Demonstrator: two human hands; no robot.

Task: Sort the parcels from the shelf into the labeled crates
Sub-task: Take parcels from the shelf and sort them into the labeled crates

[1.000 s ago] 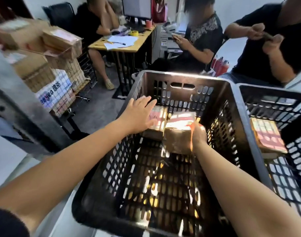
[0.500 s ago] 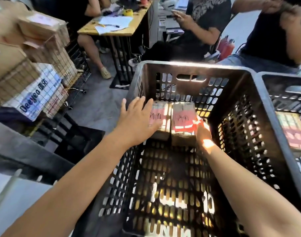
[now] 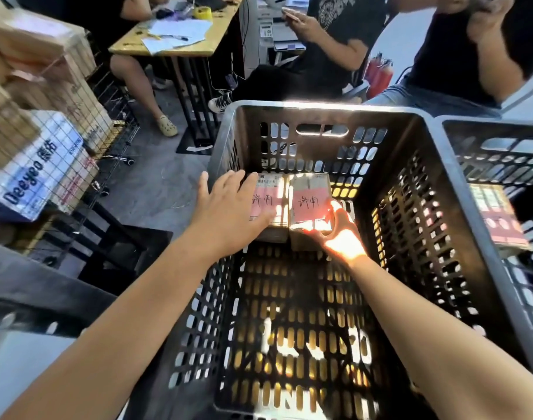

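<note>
A left parcel (image 3: 272, 195) and a right parcel (image 3: 309, 201) lie side by side on the floor of the black crate (image 3: 319, 109), up against its far wall. Each has a pink label with writing on top. The left hand (image 3: 228, 213) lies flat on the near left part of the left parcel, fingers straight and a little spread. The right hand (image 3: 345, 237) is at the near right corner of the right parcel and pinches that corner. Bright sun falls on this hand. A second crate (image 3: 486, 122) stands right beside the black crate on the right, with a third parcel (image 3: 495, 216) inside. Boxes (image 3: 31, 165) sit on the wire shelf (image 3: 107, 122) at the left.
</note>
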